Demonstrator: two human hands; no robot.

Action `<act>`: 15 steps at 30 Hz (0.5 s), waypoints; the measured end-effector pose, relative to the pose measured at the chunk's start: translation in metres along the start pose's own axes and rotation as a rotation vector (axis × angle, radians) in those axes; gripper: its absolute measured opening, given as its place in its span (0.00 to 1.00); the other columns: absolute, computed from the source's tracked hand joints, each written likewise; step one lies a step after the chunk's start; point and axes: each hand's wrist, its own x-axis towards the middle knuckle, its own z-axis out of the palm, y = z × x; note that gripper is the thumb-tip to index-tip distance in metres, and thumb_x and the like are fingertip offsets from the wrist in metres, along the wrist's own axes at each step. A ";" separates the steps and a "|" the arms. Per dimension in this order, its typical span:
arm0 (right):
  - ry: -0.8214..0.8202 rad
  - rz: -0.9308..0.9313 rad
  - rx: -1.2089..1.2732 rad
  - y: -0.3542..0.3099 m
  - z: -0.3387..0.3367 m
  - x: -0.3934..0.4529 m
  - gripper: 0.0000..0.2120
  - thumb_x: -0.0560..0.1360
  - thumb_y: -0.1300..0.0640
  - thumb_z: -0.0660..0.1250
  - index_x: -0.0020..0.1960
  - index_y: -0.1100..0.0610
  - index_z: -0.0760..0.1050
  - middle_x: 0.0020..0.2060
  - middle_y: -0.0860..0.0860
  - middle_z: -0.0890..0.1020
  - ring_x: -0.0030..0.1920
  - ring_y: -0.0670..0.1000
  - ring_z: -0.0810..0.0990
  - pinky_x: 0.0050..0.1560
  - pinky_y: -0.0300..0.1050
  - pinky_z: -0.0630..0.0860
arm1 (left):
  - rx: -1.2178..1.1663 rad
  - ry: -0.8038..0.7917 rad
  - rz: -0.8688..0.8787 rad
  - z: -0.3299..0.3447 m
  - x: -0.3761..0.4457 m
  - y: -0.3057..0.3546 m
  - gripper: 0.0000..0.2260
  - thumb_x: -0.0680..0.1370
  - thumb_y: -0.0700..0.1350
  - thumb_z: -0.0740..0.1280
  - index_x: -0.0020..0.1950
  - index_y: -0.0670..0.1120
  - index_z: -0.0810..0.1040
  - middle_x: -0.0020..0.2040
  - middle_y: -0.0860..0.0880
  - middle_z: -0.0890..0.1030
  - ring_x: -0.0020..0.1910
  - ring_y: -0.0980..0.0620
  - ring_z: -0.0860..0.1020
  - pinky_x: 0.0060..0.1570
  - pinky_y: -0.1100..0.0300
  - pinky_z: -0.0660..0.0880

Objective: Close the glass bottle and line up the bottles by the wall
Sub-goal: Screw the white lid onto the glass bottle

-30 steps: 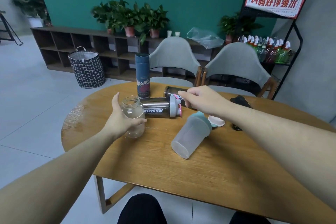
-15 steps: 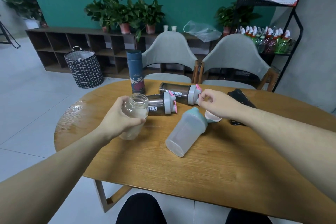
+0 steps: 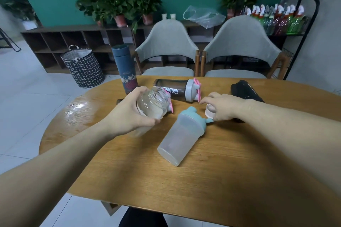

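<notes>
My left hand [image 3: 127, 116] grips the clear glass bottle [image 3: 152, 104], lifted off the table and tilted, its open threaded mouth up. My right hand [image 3: 222, 107] rests on the pale pink lid [image 3: 209, 112] lying on the table, with thumb and fingers curled around it. A frosted shaker with a teal cap [image 3: 181, 134] lies on its side between my hands. A dark MYPROTEIN shaker [image 3: 171, 89] lies behind it. A second shaker is mostly hidden behind the glass bottle; only its pink flap [image 3: 171, 107] shows. A blue thermos [image 3: 125, 68] stands upright at the far left.
The round wooden table [image 3: 203, 180] has a black pouch [image 3: 246, 90] at the far right. Two grey chairs [image 3: 168, 49] stand against the table's far edge, before a green wall. A checked basket [image 3: 83, 68] sits on the floor at left.
My left hand closed on the glass bottle, raised it and tilted it. My right hand left the dark shaker's cap and came down onto the pale lid.
</notes>
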 end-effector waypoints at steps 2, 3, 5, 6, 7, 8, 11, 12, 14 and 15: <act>-0.083 -0.001 -0.067 0.004 0.001 0.009 0.41 0.76 0.58 0.72 0.80 0.38 0.56 0.81 0.51 0.58 0.71 0.59 0.71 0.64 0.51 0.77 | 0.019 -0.019 0.007 0.003 0.005 0.002 0.38 0.64 0.47 0.82 0.69 0.56 0.67 0.58 0.58 0.78 0.54 0.64 0.77 0.47 0.74 0.69; -0.121 -0.002 -0.098 0.005 0.001 0.012 0.41 0.76 0.59 0.72 0.80 0.38 0.56 0.82 0.52 0.57 0.73 0.59 0.70 0.65 0.51 0.76 | 0.029 -0.027 0.013 0.004 0.008 0.003 0.38 0.64 0.46 0.83 0.69 0.56 0.67 0.57 0.59 0.78 0.54 0.64 0.77 0.47 0.74 0.69; -0.162 -0.017 -0.136 0.007 0.002 0.017 0.40 0.76 0.60 0.72 0.80 0.39 0.58 0.80 0.52 0.61 0.72 0.58 0.70 0.66 0.51 0.75 | 0.049 -0.039 0.022 0.005 0.012 0.005 0.38 0.64 0.46 0.82 0.68 0.56 0.67 0.57 0.59 0.78 0.52 0.67 0.76 0.46 0.76 0.69; -0.165 -0.025 -0.143 0.006 0.003 0.018 0.38 0.76 0.61 0.72 0.79 0.39 0.60 0.78 0.52 0.64 0.70 0.57 0.71 0.66 0.51 0.76 | 0.059 -0.046 0.028 0.006 0.014 0.006 0.38 0.64 0.46 0.82 0.69 0.56 0.67 0.57 0.60 0.78 0.52 0.67 0.76 0.45 0.77 0.68; -0.154 -0.027 -0.143 0.006 0.002 0.019 0.36 0.76 0.61 0.72 0.78 0.40 0.62 0.75 0.52 0.67 0.68 0.56 0.72 0.64 0.51 0.76 | 0.071 -0.053 0.035 0.007 0.016 0.007 0.39 0.64 0.46 0.82 0.69 0.56 0.66 0.57 0.60 0.77 0.53 0.66 0.76 0.45 0.78 0.68; -0.131 -0.026 -0.142 0.005 0.002 0.020 0.35 0.76 0.61 0.72 0.77 0.41 0.65 0.73 0.52 0.69 0.66 0.55 0.72 0.61 0.49 0.77 | 0.085 -0.061 0.042 0.007 0.018 0.008 0.39 0.64 0.47 0.82 0.70 0.55 0.66 0.57 0.60 0.77 0.53 0.63 0.76 0.45 0.77 0.68; -0.053 -0.013 -0.127 0.007 0.000 0.015 0.32 0.75 0.58 0.75 0.74 0.42 0.68 0.68 0.52 0.70 0.57 0.53 0.72 0.55 0.46 0.77 | 0.114 -0.074 0.067 0.010 0.022 0.013 0.40 0.63 0.49 0.82 0.70 0.55 0.65 0.57 0.59 0.77 0.55 0.58 0.77 0.46 0.73 0.70; -0.020 -0.005 -0.106 0.008 -0.001 0.012 0.33 0.75 0.56 0.75 0.75 0.41 0.67 0.67 0.53 0.70 0.56 0.53 0.72 0.55 0.47 0.78 | 0.116 -0.074 0.074 0.011 0.022 0.015 0.40 0.63 0.49 0.82 0.69 0.56 0.65 0.57 0.59 0.77 0.55 0.58 0.77 0.47 0.72 0.70; 0.049 0.037 0.000 0.011 -0.003 0.004 0.36 0.76 0.52 0.74 0.78 0.39 0.62 0.68 0.54 0.67 0.54 0.53 0.75 0.55 0.47 0.79 | 0.111 -0.069 0.086 0.012 0.022 0.020 0.39 0.63 0.49 0.82 0.69 0.57 0.65 0.57 0.59 0.77 0.56 0.57 0.77 0.50 0.69 0.72; 0.086 0.073 0.081 0.012 -0.005 -0.002 0.37 0.76 0.50 0.74 0.79 0.38 0.60 0.69 0.54 0.66 0.54 0.53 0.76 0.55 0.47 0.80 | 0.105 -0.067 0.091 0.012 0.022 0.024 0.40 0.63 0.50 0.82 0.69 0.58 0.65 0.58 0.58 0.78 0.56 0.56 0.78 0.52 0.66 0.73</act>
